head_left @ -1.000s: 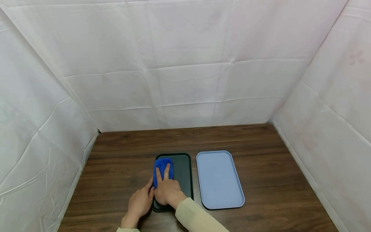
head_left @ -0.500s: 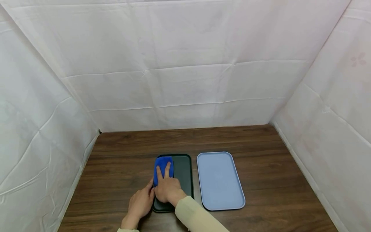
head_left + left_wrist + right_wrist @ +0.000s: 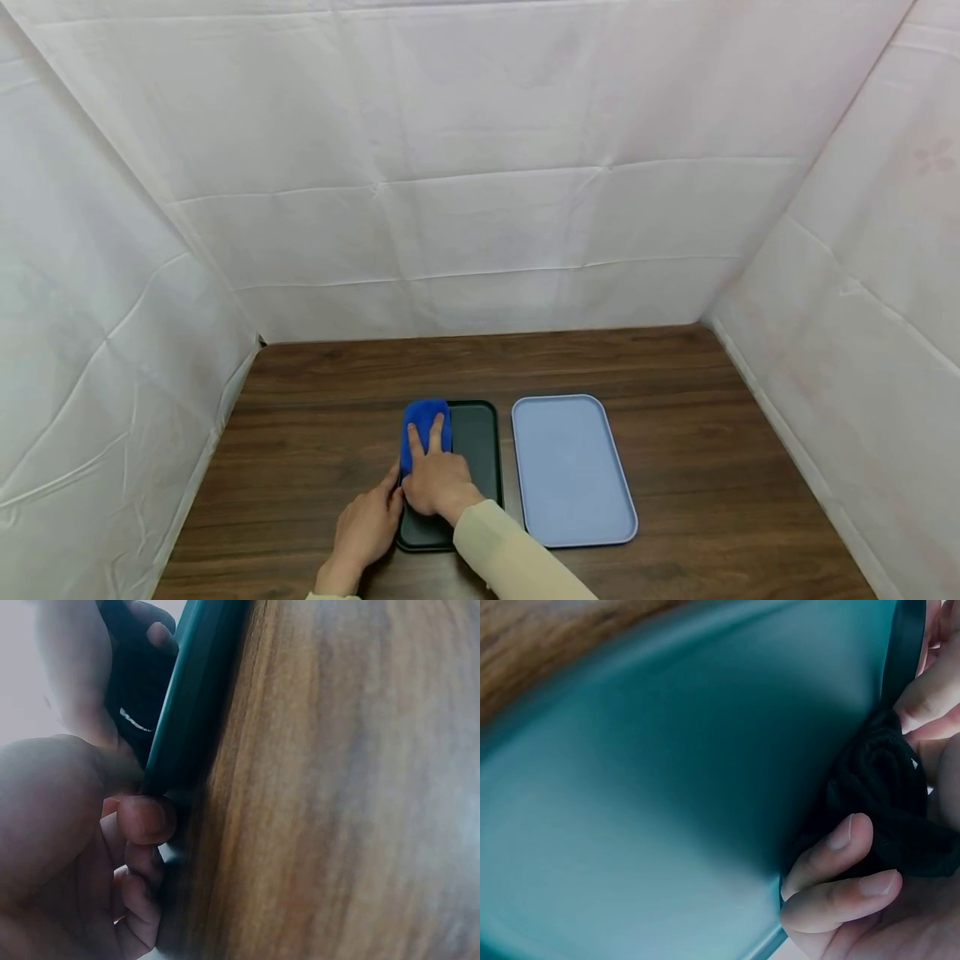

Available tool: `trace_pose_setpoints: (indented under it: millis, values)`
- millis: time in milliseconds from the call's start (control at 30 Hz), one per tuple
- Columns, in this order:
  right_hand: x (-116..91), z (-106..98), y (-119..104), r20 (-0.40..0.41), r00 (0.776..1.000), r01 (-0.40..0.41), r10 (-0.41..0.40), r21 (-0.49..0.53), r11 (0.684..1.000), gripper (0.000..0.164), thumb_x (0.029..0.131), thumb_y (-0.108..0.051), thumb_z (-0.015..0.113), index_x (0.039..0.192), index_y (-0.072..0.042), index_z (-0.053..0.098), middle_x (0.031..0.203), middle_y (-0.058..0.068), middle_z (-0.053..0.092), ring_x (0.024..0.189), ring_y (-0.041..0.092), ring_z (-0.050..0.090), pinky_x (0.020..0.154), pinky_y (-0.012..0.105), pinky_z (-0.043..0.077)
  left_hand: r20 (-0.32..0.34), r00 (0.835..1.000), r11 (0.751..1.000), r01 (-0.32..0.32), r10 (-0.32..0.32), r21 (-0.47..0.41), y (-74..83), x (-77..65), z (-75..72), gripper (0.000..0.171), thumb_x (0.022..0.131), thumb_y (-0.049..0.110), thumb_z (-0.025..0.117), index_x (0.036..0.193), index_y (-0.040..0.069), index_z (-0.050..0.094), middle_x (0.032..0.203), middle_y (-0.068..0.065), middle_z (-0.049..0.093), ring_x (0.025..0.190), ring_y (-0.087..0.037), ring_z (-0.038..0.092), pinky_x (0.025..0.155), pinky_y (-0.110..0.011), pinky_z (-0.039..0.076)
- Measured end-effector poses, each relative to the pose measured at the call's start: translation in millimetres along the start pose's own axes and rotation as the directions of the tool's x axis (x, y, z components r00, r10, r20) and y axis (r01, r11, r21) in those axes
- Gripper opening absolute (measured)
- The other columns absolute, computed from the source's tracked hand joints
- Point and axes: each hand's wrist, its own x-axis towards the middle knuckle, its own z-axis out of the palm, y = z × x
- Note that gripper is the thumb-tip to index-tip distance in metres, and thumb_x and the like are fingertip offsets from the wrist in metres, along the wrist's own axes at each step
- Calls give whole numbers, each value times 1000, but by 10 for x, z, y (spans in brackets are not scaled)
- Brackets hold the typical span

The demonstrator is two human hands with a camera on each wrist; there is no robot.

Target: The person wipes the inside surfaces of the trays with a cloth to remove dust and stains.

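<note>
A dark green rectangular tray (image 3: 477, 450) lies on the wooden table. Over its left side is a blue cloth (image 3: 426, 408), which looks nearly black and bunched in the right wrist view. My right hand (image 3: 437, 483) presses the cloth down, index and middle fingers spread forward on it. In the right wrist view its other fingers (image 3: 832, 904) curl at the cloth's bunched near part, by the tray rim. My left hand (image 3: 365, 523) holds the tray's left edge; the left wrist view shows its thumb and curled fingers at the green rim (image 3: 191, 697).
A light blue tray (image 3: 573, 471) lies just right of the green one, a narrow gap between them. Brown wooden table (image 3: 705, 467) surrounds both trays. White cloth walls (image 3: 480, 217) rise at the back and both sides.
My right hand has slid the blue cloth slightly away from me, up to the green tray's far edge. The left hand stays at the tray's left edge.
</note>
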Motion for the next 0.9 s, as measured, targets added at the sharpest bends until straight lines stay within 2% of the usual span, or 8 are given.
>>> trace_pose_setpoints:
  millis: [367,467,600,900]
  values:
    - [52,-9,23,-14,1000,-3,3,35,999,80,102,-44,56,168,-26,14,173,23,6,99,27,75,55,34,51,-18,1000,1000,-9,9,10,-8,-2,6,50,106,26,54,155,17,50,59,1,49,51,-17,45,51,-34,35]
    - [79,6,38,-18,1000,-6,7,40,999,80,103,-45,55,168,-27,13,173,23,6,92,26,75,54,34,50,-21,1000,1000,-9,9,11,-1,-2,11,50,106,26,55,155,16,51,60,1,50,51,-17,46,51,-34,36]
    - [119,35,61,-23,1000,-10,11,52,999,80,103,-45,55,168,-28,13,173,22,5,75,24,72,50,34,46,-26,1000,1000,-14,15,20,10,-3,16,50,106,26,55,155,16,51,59,0,50,51,-17,46,50,-34,36]
    - [152,17,89,-39,999,-15,17,58,998,80,103,-48,55,168,-29,13,173,22,7,67,23,69,49,33,46,-54,998,999,-28,30,38,40,11,40,49,105,24,55,153,14,52,59,-1,51,51,-16,46,49,-34,36]
